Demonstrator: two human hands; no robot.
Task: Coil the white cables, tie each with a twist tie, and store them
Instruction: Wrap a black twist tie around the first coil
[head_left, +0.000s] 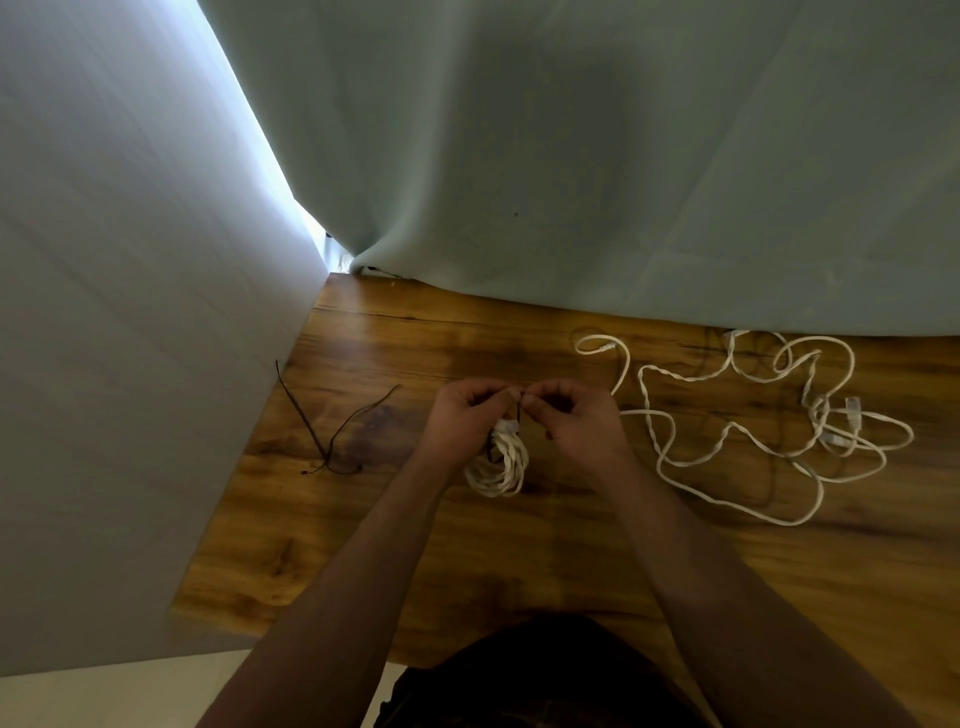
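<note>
Head view, looking down two bare forearms: the coiled cable (497, 464), a small bundle of white loops, sits in the middle of the wooden table (519, 566), and everything else is placed from it. Directly above the coil the left hand (464, 418) and the right hand (575, 418) meet fingertip to fingertip. Both have their fingers curled in, and thumb and forefinger of each pinch a thin dark twist tie (519, 415). From the pinch the tie runs down to the top of the coil, where a dark strand crosses the white loops. A short dark end sticks out just below the right thumb. Whether the tie is already wound closed cannot be told. The top of the coil lies against the heel of the left hand. Its lower loops seem to rest on the wood, though that is not certain.

To the right of the coil, well apart from it, the loose cables (670, 457) sprawl in wide tangled curves, with clear plug ends (852, 406) at their far side. To the left of the coil, about as far away, a few spare ties (332, 436) lie as thin dark strands crossing one another. Beyond the coil a grey-green curtain (623, 156) hangs down to the table's far edge. Farther left than the spare ties, a pale wall (130, 312) borders the table.
</note>
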